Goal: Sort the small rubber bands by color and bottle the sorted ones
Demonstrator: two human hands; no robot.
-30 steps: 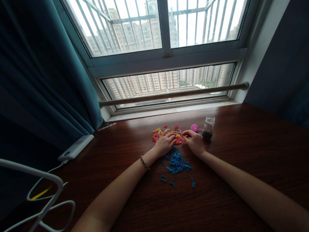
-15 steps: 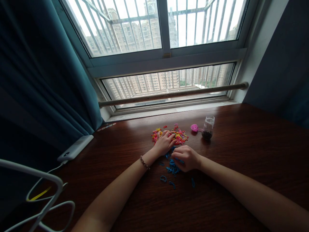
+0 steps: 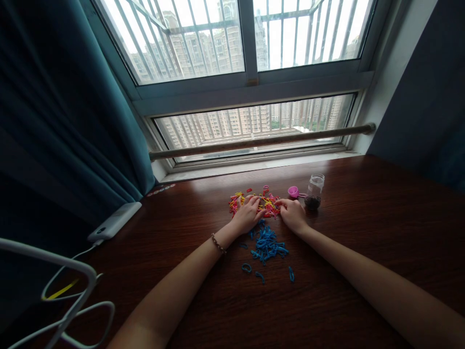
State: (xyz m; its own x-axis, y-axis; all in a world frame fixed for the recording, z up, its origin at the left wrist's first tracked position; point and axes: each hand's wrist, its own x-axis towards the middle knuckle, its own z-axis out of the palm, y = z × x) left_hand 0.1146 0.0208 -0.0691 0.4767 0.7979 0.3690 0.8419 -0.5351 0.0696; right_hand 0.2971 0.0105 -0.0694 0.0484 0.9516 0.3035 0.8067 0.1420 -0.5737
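A heap of small pink, yellow and red rubber bands (image 3: 269, 202) lies on the dark wooden table (image 3: 327, 271). Nearer to me sits a separate pile of blue bands (image 3: 268, 245), with a few stray blue ones around it. My left hand (image 3: 248, 213) rests on the left part of the mixed heap, fingers bent down into it. My right hand (image 3: 293, 213) is at the heap's right edge, fingertips pinched among the bands; what they hold is too small to make out. A beaded bracelet (image 3: 218, 245) circles my left wrist.
A small glass jar (image 3: 314, 191) with dark contents stands right of the heap, a pink lid (image 3: 293, 192) beside it. A white power bank (image 3: 113, 221) with a cable lies at the left by the teal curtain (image 3: 72, 121). The window (image 3: 250, 97) runs behind.
My right hand went from the mixed heap down to the blue pile, then came back up to the heap's right edge. My left hand stayed on the heap.
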